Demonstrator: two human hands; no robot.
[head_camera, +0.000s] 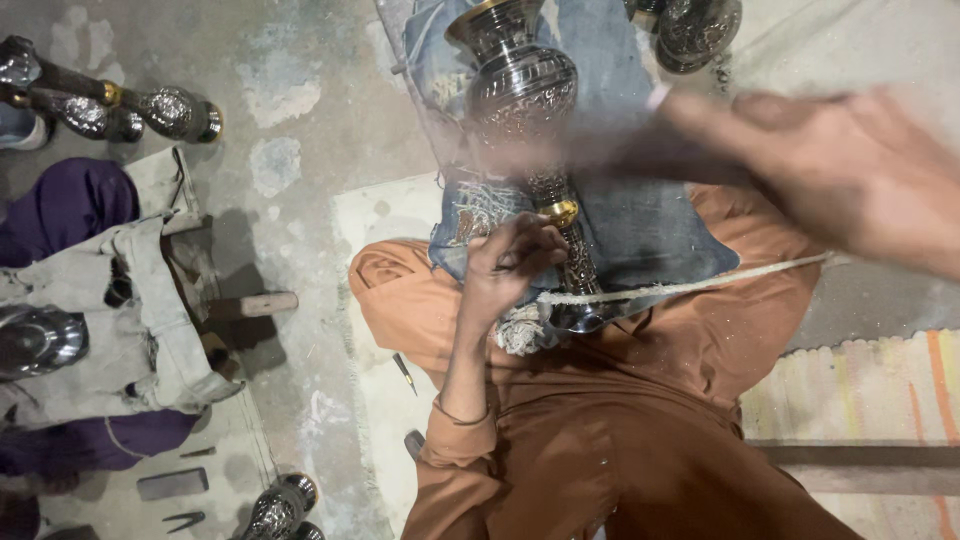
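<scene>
One engraved silver-and-brass metal vase (524, 100) lies on blue denim cloth (640, 230) over lap. Left hand (510, 265) pinches its narrow stem; right hand (850, 170) blurred, grip unclear. Two similar vases far left (110, 105).

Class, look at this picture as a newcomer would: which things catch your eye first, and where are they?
First comes the tall engraved silver metal vase, lying on blue denim cloth across the lap at top centre. The left hand pinches its narrow stem near a brass ring. The right hand is blurred at the upper right.
</scene>
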